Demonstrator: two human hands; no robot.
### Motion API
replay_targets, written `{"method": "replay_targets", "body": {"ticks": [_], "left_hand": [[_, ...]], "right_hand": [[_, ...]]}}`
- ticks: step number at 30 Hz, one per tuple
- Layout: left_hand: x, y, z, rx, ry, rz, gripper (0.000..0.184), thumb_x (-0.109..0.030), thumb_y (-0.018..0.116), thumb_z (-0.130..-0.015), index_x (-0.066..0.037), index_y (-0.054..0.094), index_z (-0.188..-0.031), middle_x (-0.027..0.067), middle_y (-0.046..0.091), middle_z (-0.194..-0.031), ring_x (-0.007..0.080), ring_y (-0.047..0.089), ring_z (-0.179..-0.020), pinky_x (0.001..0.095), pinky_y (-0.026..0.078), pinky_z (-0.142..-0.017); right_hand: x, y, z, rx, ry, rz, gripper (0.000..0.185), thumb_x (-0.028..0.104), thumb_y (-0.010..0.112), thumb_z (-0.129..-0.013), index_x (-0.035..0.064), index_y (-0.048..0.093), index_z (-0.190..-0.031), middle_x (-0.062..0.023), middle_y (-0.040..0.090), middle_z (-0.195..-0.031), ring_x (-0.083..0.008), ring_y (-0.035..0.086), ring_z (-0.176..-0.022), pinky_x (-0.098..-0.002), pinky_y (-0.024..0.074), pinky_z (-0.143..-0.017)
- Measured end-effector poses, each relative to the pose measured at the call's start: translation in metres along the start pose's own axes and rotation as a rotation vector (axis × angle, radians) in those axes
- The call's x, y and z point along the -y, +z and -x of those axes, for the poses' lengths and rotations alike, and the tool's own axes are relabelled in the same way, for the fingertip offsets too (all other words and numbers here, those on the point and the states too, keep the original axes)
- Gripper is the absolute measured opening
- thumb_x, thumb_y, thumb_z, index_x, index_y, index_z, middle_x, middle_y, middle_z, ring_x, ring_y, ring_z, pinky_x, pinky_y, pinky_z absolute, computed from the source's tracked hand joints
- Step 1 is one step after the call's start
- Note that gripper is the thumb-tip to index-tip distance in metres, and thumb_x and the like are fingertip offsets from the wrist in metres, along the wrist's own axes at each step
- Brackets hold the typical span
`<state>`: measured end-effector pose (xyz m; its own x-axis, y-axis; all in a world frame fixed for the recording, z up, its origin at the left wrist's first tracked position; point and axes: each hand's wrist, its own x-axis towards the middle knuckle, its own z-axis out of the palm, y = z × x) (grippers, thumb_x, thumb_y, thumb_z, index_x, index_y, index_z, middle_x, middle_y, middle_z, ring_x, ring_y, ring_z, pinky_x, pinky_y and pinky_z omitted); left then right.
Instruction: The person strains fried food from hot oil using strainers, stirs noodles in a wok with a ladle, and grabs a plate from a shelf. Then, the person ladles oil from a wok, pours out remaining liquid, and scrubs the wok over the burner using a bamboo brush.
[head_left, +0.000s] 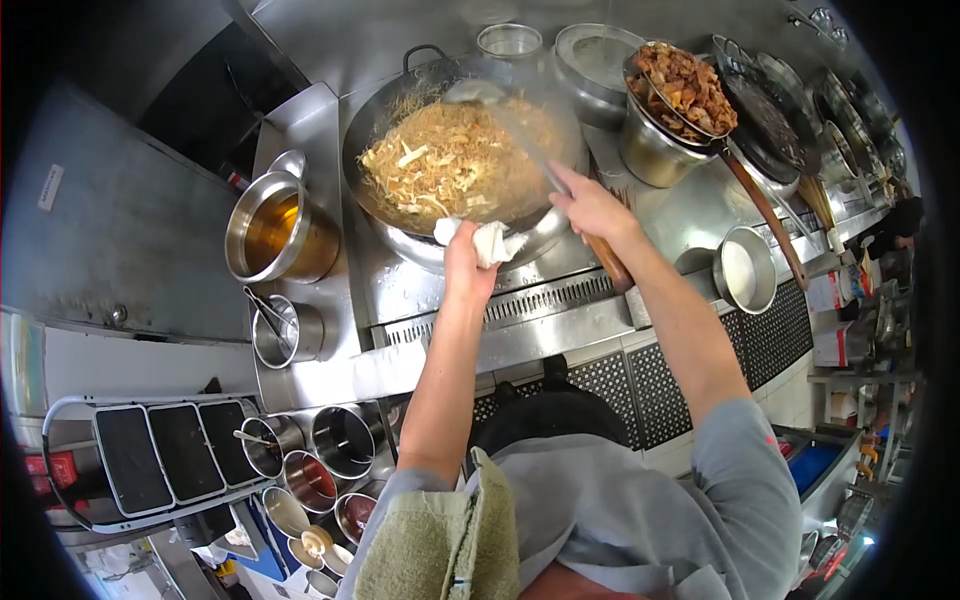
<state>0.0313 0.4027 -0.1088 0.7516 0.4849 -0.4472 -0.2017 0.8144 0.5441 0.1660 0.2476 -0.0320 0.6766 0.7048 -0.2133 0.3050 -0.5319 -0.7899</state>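
Note:
A large wok point(357, 190) on the range holds a steaming heap of thin browned noodles point(430, 165) with pale strips among them. My left hand point(468, 268) is closed around a folded white cloth point(490, 243) at the wok's near rim. In my right hand point(592, 208) is a long metal wok utensil with a wooden handle point(607, 262). Its broad head point(474, 92) lies at the far side of the noodles, blurred by steam and motion, so whether it is a ladle or a spatula is unclear.
Left of the wok stand a pot of amber liquid point(270, 228) and a smaller pot with utensils point(287, 332). At the right, a strainer of browned meat pieces point(685, 90) rests on a metal pot point(660, 150). A bowl of white contents point(745, 270) sits near the counter edge.

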Motion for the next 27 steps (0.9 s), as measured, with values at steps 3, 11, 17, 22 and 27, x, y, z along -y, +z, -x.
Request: {"method": "replay_targets", "body": {"ticks": [3,11,17,22,27], "left_hand": [[-0.001,-0.007,-0.001,-0.004,-0.034,-0.057,0.012,-0.017,0.05,-0.085,-0.007,0.057,-0.087,0.0064,0.061,-0.081,0.021,0.06,-0.078,0.0414,0.05,-0.072],[-0.015,0.015,0.026,-0.12,-0.191,-0.153,0.027,-0.027,0.05,-0.084,-0.008,0.056,-0.102,0.0101,0.061,-0.101,0.0314,0.059,-0.094,0.052,0.043,-0.084],[-0.018,0.028,0.035,-0.149,-0.161,-0.256,0.027,-0.034,0.051,-0.085,-0.013,0.059,-0.101,0.0027,0.063,-0.095,0.0225,0.06,-0.088,0.0379,0.046,-0.07],[-0.017,0.013,0.026,-0.054,-0.177,-0.216,0.027,-0.03,0.05,-0.086,-0.012,0.059,-0.104,0.0027,0.065,-0.096,0.0205,0.064,-0.085,0.0255,0.04,-0.047],[-0.018,0.01,0.024,-0.015,-0.206,-0.206,0.027,-0.03,0.049,-0.086,-0.012,0.059,-0.104,0.0042,0.066,-0.094,0.0193,0.064,-0.084,0.0265,0.04,-0.048]], "right_hand": [[-0.026,-0.006,0.03,-0.268,-0.405,0.19,0.037,0.019,0.051,-0.092,0.0044,0.05,-0.126,-0.0181,0.061,-0.092,-0.0317,0.06,-0.074,-0.0395,0.0489,-0.07],[-0.228,0.125,0.221,0.496,0.531,-0.596,0.025,0.013,0.055,-0.091,-0.002,0.058,-0.11,-0.0131,0.067,-0.086,-0.018,0.066,-0.069,-0.03,0.0551,-0.06],[-0.4,0.244,0.129,-1.1,0.695,-1.235,0.018,0.019,0.046,-0.094,0.0032,0.055,-0.095,-0.0031,0.059,-0.08,-0.0129,0.057,-0.065,-0.025,0.0456,-0.054],[-0.397,0.248,0.09,-1.177,0.773,-1.064,0.019,0.013,0.056,-0.086,-0.0024,0.059,-0.097,-0.0066,0.064,-0.085,-0.0178,0.062,-0.075,-0.0307,0.0508,-0.06],[-0.388,0.245,0.085,-1.108,0.836,-1.093,0.02,0.014,0.056,-0.086,-0.0024,0.059,-0.097,-0.0068,0.064,-0.084,-0.0181,0.063,-0.074,-0.0311,0.0508,-0.059]]}}
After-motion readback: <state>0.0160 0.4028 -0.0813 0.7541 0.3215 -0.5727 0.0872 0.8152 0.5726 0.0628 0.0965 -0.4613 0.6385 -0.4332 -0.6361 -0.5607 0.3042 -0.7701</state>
